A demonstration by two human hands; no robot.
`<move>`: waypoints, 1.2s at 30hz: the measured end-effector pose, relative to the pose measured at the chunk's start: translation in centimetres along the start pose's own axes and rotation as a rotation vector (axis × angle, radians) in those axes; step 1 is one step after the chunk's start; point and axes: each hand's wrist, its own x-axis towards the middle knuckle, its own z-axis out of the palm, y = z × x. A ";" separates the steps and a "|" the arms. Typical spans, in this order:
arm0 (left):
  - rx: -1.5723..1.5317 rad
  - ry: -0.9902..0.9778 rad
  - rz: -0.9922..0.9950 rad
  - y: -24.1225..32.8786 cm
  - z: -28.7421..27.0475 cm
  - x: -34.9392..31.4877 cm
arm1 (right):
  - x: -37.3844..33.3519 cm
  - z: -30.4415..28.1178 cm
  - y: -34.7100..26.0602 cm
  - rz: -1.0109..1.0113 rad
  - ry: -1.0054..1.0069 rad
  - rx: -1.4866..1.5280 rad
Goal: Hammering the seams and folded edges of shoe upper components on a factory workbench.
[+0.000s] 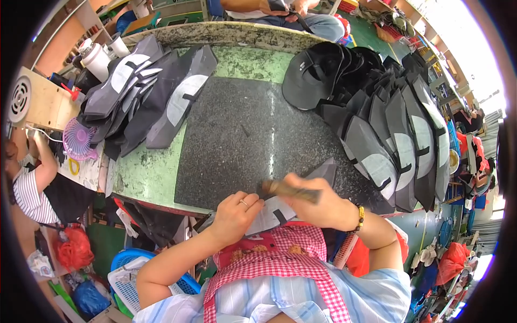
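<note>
At the near edge of the table, a grey cut panel (267, 216) with a pale patch and a short black tab lies partly under my hands. My left hand (235, 218), a ring on one finger, has its fingers bent and closed on the panel's edge. Just right of it, my right hand (323, 204) is wrapped round a brown wooden-handled tool (293, 190). The tool's front end is blurred above the panel, so its kind cannot be made out. Beneath lies a dark speckled mat (231, 129).
Similar panels form a pile (183, 99) at the left and a larger pile (412, 145) at the right. Black caps (312, 75) sit at the back right. A purple fan (79, 138) and a white bottle (95, 60) stand left. Other people sit at the far side and left.
</note>
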 end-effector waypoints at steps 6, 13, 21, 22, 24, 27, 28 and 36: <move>-0.121 0.059 -0.053 0.2 2.9 1.7 | -0.5 -1.6 1.1 0.220 0.207 0.044; -0.311 -0.177 -0.268 0.2 2.2 4.9 | -3.9 -3.3 1.9 0.263 0.014 -0.425; 0.040 -0.132 0.157 0.5 1.9 3.7 | -2.1 -2.7 -0.2 0.117 -0.189 -0.363; 0.045 -0.128 0.155 0.0 1.8 3.8 | -1.9 -2.8 -0.2 0.111 -0.189 -0.365; -0.270 -0.168 0.037 -1.5 1.7 3.4 | -1.3 -3.3 0.5 0.040 -0.302 -0.478; -0.057 -0.235 0.078 -0.3 0.8 3.2 | -0.9 -3.5 0.6 0.126 -0.159 -0.309; 0.082 -0.246 0.133 0.1 0.5 2.7 | -1.0 -3.1 -0.2 0.240 -0.100 -0.295; 0.132 -0.278 0.164 -0.5 -0.8 1.6 | -0.8 -1.8 -0.2 0.186 -0.043 -0.242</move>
